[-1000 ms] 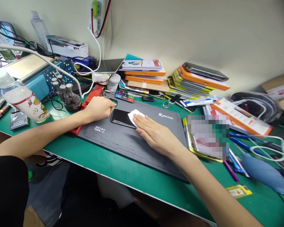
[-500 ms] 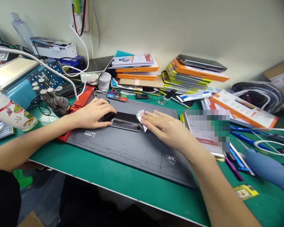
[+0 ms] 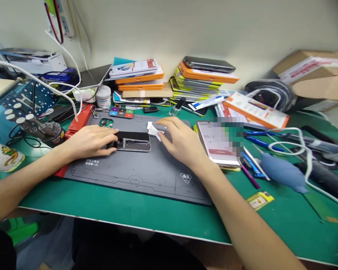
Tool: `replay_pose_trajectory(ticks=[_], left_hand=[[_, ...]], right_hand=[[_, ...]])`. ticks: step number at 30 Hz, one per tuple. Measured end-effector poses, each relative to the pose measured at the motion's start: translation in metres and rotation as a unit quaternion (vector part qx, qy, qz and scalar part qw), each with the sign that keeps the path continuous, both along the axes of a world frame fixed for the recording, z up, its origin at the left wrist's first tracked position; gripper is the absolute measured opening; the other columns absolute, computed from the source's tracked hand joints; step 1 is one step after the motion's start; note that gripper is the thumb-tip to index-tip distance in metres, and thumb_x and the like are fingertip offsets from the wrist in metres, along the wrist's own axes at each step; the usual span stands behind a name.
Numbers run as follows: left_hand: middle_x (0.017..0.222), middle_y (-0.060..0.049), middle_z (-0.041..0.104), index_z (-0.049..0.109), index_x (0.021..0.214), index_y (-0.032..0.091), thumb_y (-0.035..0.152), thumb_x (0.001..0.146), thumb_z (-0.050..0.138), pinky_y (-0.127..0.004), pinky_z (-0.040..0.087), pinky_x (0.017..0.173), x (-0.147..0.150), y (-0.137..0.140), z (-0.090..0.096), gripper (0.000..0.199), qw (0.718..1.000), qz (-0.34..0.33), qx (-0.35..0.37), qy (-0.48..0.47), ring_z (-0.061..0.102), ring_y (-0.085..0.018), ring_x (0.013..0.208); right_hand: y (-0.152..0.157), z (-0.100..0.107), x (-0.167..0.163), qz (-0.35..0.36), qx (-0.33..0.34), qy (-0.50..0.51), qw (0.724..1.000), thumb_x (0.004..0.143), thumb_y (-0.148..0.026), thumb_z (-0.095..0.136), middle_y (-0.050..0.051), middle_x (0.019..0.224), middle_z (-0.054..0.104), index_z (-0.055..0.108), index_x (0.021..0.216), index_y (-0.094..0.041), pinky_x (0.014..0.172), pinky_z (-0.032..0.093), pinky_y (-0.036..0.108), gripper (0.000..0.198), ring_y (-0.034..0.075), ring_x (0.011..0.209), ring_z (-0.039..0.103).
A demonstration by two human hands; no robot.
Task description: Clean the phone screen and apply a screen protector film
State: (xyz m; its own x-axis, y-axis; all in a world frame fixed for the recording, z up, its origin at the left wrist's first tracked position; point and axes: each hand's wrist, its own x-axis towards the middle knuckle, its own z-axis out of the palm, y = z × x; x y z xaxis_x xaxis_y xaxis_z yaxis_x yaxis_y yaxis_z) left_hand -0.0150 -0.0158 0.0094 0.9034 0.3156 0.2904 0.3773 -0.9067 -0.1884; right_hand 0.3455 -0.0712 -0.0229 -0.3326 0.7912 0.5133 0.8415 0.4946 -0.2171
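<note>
A smartphone (image 3: 135,141) with a black, glossy screen lies face up on the grey work mat (image 3: 146,172). My left hand (image 3: 91,141) grips its left end, thumb along the near edge and fingers over the far side. Just past the phone's right end, my right hand (image 3: 178,140) pinches a crumpled white wipe (image 3: 155,131) between thumb and fingers. The wipe appears apart from the screen. Beyond my left hand, a small green circuit piece (image 3: 106,123) shows partly on the mat.
A second phone (image 3: 218,144) with a lit screen lies right of the mat. Screwdrivers in a holder (image 3: 55,133) and a red clamp-like piece (image 3: 76,127) stand left. Stacked orange boxes (image 3: 139,80) line the wall. A blue air blower (image 3: 283,170) lies right.
The white wipe has come off the right end of the phone's screen, and my right fingers are more curled. My left hand stays on the phone. The camera view has swung right.
</note>
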Motion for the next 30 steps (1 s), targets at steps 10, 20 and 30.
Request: replay_pose_trajectory(ticks=[10, 20, 30], left_hand=[[0.145, -0.012, 0.08, 0.082, 0.12, 0.021, 0.027, 0.103, 0.059, -0.039, 0.073, 0.095, 0.003, -0.003, 0.001, 0.029, 1.0, -0.004, -0.019, 0.009, 0.084, -0.028, 0.123], [0.142, -0.012, 0.081, 0.082, 0.118, 0.021, 0.024, 0.102, 0.059, -0.037, 0.073, 0.092, 0.003, -0.003, 0.002, 0.028, 1.0, -0.006, -0.002, 0.018, 0.085, -0.028, 0.12], [0.145, -0.012, 0.08, 0.079, 0.123, 0.02, 0.02, 0.105, 0.054, -0.039, 0.072, 0.097, 0.004, -0.002, 0.003, 0.03, 0.999, -0.011, -0.031, 0.033, 0.082, -0.028, 0.128]], right_hand=[[-0.016, 0.014, -0.004, 0.139, -0.051, -0.057, 0.987, 0.115, -0.025, 0.058, 0.006, 0.13, 0.087, 0.088, 0.112, -0.026, 0.099, 0.068, 0.043, 0.029, 0.027, 0.116, 0.084], [-0.021, 0.016, -0.01, 0.146, 0.017, -0.11, 0.983, 0.116, -0.025, 0.058, 0.007, 0.125, 0.088, 0.09, 0.112, -0.021, 0.091, 0.072, 0.04, 0.032, 0.027, 0.108, 0.088], [-0.029, 0.014, -0.013, 0.142, 0.005, -0.131, 0.981, 0.115, -0.024, 0.053, 0.01, 0.125, 0.088, 0.088, 0.106, -0.023, 0.09, 0.072, 0.044, 0.036, 0.029, 0.106, 0.087]])
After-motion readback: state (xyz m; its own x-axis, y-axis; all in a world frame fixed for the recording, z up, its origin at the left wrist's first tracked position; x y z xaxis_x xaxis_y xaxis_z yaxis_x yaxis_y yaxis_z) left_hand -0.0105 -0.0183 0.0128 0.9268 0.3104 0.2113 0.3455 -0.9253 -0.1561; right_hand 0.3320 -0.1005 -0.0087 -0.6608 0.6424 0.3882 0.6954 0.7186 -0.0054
